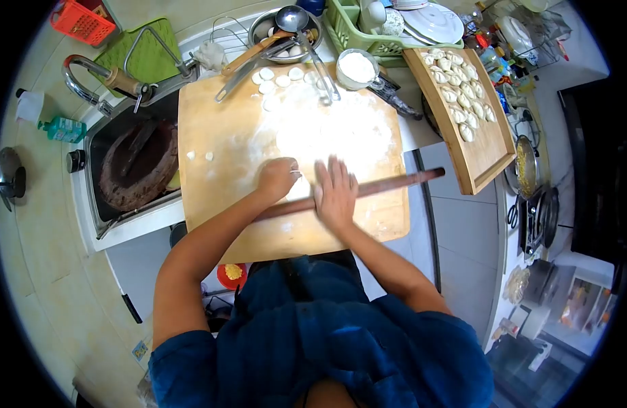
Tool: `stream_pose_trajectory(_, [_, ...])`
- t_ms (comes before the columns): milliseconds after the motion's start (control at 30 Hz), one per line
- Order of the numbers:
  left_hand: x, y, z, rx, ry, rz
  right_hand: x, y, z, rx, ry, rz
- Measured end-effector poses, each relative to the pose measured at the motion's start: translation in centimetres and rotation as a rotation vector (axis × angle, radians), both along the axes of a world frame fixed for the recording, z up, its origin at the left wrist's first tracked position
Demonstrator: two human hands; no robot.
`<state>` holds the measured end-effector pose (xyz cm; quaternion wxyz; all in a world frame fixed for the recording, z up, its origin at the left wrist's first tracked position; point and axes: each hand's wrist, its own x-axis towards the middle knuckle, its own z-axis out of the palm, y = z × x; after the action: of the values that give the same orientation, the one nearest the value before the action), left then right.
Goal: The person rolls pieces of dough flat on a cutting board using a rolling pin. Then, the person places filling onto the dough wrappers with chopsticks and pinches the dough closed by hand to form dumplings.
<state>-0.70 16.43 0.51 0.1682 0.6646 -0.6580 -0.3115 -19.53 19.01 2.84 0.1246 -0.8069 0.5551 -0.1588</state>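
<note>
A floured wooden board [211,126] lies in front of me. Across its near half runs a dark wooden rolling pin [395,181], its right end sticking out past the board. My right hand [337,192] lies flat on the pin, fingers stretched forward and slightly blurred. Just left of it, my left hand [278,179] is closed, pinching the edge of a pale dough wrapper [300,185] that lies against the pin and is partly hidden by my fingers. Several small dough rounds [266,87] sit at the board's far edge. Two little dough pieces [209,156] rest at the left.
A bowl of flour [357,69] stands at the board's far edge, beside a ladle [292,20] and other utensils over a metal bowl [262,30]. Folded dumplings [456,78] fill part of a wooden tray [486,160] at right. Left is a sink [96,173] holding a large brown pan [119,194].
</note>
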Motion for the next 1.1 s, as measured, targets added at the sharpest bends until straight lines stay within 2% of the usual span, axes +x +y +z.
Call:
stream_pose_trajectory(100, [0.8,0.1,0.4,0.050,0.134,0.200,-3.0,5.1,1.0,0.087,0.085,0.092])
stream_pose_trajectory(200, [0.6,0.8,0.2,0.469,0.716,0.523,-3.6,5.8,1.6,0.138,0.085,0.105])
stream_pose_trajectory(300, [0.1,2.0,1.0,0.406,0.649,0.441,-2.9,4.1,0.9,0.082,0.052,0.092])
stream_pose_trajectory(400, [0.4,2.5,0.0,0.372,0.550,0.233,-1.0,0.4,-0.6,-0.014,0.018,0.035])
stream_pose_trajectory(533, [-0.6,1.6,0.7,-0.026,0.135,0.053,2.6,-6.3,-1.2,-0.096,-0.021,-0.103])
stream_pose_trajectory(567, [-0.8,1.1,0.0,-0.087,0.091,0.086,2.8,-6.5,-1.2,-0.097,-0.018,-0.095])
stream_pose_trajectory(667, [-1.3,0.3,0.9,-0.049,0.030,0.083,2.6,-6.3,-0.9,-0.086,-0.006,-0.057])
stream_pose_trajectory(767, [-0.7,0.1,-0.1,-0.060,0.140,0.152,-0.1,-0.6,-0.2,-0.024,0.031,0.021])
stream_pose_trajectory(867, [-0.4,-0.4,1.0,0.067,0.290,0.252,-3.5,4.2,1.1,0.080,0.077,0.161])
stream_pose_trajectory(1000, [0.1,-3.9,0.8,-0.025,0.476,0.160,-5.0,5.3,0.9,0.082,0.094,0.247])
stream_pose_trajectory(1067, [0.7,-7.2,0.5,-0.036,0.558,0.306,-4.7,4.9,0.7,0.052,0.096,0.234])
stream_pose_trajectory(1100, [0.8,-8.5,1.2,-0.159,0.454,0.406,-4.5,4.4,0.6,0.025,0.090,0.230])
